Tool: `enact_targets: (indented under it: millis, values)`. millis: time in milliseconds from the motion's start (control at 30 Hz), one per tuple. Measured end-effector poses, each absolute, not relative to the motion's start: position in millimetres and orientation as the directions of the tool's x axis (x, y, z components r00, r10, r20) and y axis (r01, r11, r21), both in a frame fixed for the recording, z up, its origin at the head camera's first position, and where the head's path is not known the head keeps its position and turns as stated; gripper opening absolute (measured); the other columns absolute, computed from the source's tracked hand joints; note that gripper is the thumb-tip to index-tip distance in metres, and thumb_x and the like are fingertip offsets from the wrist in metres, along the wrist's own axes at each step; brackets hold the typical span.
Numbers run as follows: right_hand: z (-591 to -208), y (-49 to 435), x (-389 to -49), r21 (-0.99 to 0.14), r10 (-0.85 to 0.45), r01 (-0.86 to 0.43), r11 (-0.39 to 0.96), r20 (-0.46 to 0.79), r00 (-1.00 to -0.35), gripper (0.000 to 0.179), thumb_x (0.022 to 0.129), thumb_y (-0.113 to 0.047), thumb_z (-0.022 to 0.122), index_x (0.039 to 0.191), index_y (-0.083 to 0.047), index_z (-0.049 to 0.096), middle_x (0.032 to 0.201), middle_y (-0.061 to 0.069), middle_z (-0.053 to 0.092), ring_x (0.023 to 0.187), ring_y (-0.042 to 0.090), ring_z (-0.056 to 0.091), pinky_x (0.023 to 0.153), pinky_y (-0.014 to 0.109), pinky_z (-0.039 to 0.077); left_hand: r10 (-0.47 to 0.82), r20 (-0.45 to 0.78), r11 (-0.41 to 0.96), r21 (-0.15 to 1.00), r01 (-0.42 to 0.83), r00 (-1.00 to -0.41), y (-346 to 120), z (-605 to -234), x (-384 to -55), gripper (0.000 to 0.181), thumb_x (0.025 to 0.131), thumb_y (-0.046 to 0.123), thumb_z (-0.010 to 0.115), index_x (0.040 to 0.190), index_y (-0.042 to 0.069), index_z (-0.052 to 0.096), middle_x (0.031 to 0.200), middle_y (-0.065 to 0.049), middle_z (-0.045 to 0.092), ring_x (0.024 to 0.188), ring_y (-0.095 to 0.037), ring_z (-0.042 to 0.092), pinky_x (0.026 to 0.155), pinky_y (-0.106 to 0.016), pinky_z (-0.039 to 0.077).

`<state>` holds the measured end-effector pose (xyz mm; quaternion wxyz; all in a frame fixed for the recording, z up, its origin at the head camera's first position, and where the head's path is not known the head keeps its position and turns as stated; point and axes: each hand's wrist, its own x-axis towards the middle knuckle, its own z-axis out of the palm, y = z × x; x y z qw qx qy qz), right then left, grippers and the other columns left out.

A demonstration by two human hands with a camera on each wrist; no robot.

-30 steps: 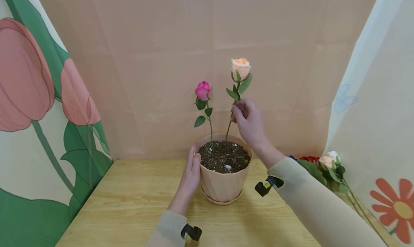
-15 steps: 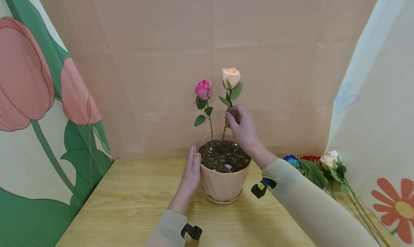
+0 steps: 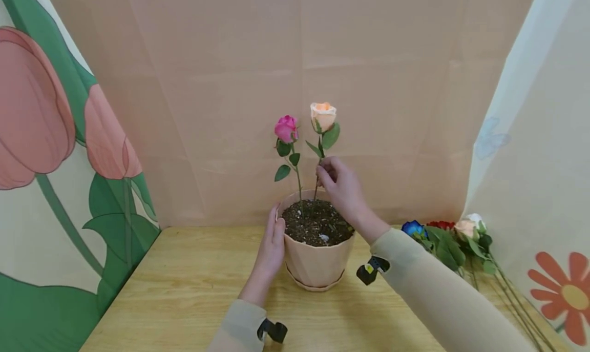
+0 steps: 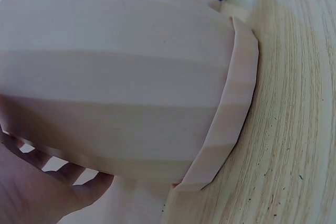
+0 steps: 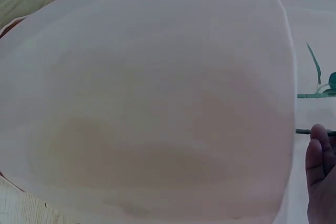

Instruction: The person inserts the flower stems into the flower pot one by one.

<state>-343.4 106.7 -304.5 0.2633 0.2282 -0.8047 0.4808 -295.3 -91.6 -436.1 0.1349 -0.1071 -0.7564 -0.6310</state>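
Observation:
A pale pink flower pot (image 3: 318,262) filled with dark soil (image 3: 318,226) stands on a matching saucer (image 3: 318,289). My left hand (image 3: 269,249) rests against its left side, fingers extended along the wall; the left wrist view shows this hand (image 4: 47,192) beside the pot (image 4: 110,77). My right hand (image 3: 343,188) pinches the stem of a peach rose (image 3: 323,117) below its leaves, above the rim. That stem runs down into the pot towards the soil. To its left, a magenta rose (image 3: 287,129) stands upright in the soil. The right wrist view shows my right fingertips (image 5: 316,153) at the stem.
Several cut roses lie at the right of the wooden table (image 3: 193,285), among them a blue rose (image 3: 413,228), a red rose (image 3: 441,224) and a light peach rose (image 3: 465,229). A plain beige backdrop (image 3: 221,111) hangs behind; printed flower panels flank the sides.
My right hand has moved down and left with the peach rose, bringing it lower and closer to the magenta rose. My left hand stays against the pot.

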Motion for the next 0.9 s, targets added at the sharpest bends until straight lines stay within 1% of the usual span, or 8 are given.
enact_targets:
  millis: [100, 200, 433, 633, 767, 900]
  values:
    - [-305, 105, -343, -0.646, -0.12, -0.621, 0.443, 0.644, -0.755, 0.011, 0.113, -0.008, 0.062, 0.114, 0.001, 0.067, 0.093, 0.015, 0.072, 0.085, 0.041, 0.073, 0.07, 0.027, 0.056, -0.005, 0.347, 0.181, 0.923, 0.341, -0.938, -92, -436, -295, 0.058, 0.122, 0.039, 0.033, 0.177, 0.022, 0.025, 0.181, -0.01, 0.027, 0.163, -0.04, 0.028, 0.132, -0.063, 0.02]
    - [-306, 104, -342, -0.649, -0.124, -0.615, 0.448, 0.636, -0.762, 0.01, 0.113, -0.008, 0.062, 0.115, 0.001, 0.067, 0.094, 0.015, 0.072, 0.086, 0.04, 0.074, 0.069, 0.027, 0.056, -0.002, 0.349, 0.183, 0.921, 0.343, -0.937, -92, -436, -295, 0.059, 0.122, 0.041, 0.033, 0.177, 0.022, 0.024, 0.181, -0.01, 0.027, 0.163, -0.04, 0.028, 0.132, -0.062, 0.021]
    - [-308, 99, -341, -0.641, -0.122, -0.602, 0.476, 0.63, -0.767, 0.01, 0.114, -0.011, 0.063, 0.113, -0.002, 0.068, 0.094, 0.012, 0.072, 0.084, 0.031, 0.073, 0.067, 0.032, 0.056, -0.002, 0.335, 0.185, 0.926, 0.329, -0.942, -93, -437, -296, 0.059, 0.122, 0.042, 0.032, 0.177, 0.024, 0.024, 0.181, -0.008, 0.027, 0.164, -0.038, 0.028, 0.132, -0.062, 0.021]
    - [-314, 98, -345, -0.604, -0.101, -0.607, 0.516, 0.661, -0.743, 0.01, 0.114, -0.013, 0.063, 0.11, -0.006, 0.067, 0.09, 0.009, 0.072, 0.08, 0.026, 0.069, 0.062, 0.033, 0.051, 0.008, 0.346, 0.177, 0.923, 0.342, -0.938, -94, -437, -296, 0.059, 0.122, 0.041, 0.032, 0.177, 0.022, 0.023, 0.181, -0.01, 0.026, 0.163, -0.041, 0.028, 0.132, -0.064, 0.02]
    - [-317, 98, -348, -0.587, -0.091, -0.619, 0.522, 0.683, -0.724, 0.009, 0.114, -0.012, 0.063, 0.108, -0.006, 0.066, 0.089, 0.009, 0.071, 0.078, 0.022, 0.066, 0.062, 0.033, 0.05, 0.004, 0.353, 0.181, 0.92, 0.348, -0.936, -94, -436, -296, 0.059, 0.122, 0.04, 0.032, 0.177, 0.022, 0.023, 0.181, -0.009, 0.027, 0.163, -0.041, 0.028, 0.132, -0.064, 0.02]
    - [-318, 98, -347, -0.574, -0.098, -0.629, 0.525, 0.693, -0.714, 0.009, 0.113, -0.012, 0.064, 0.109, -0.006, 0.067, 0.089, 0.008, 0.071, 0.077, 0.022, 0.065, 0.064, 0.035, 0.051, 0.0, 0.357, 0.182, 0.919, 0.351, -0.934, -94, -437, -296, 0.059, 0.122, 0.04, 0.032, 0.177, 0.021, 0.024, 0.181, -0.01, 0.027, 0.163, -0.041, 0.028, 0.132, -0.064, 0.02]
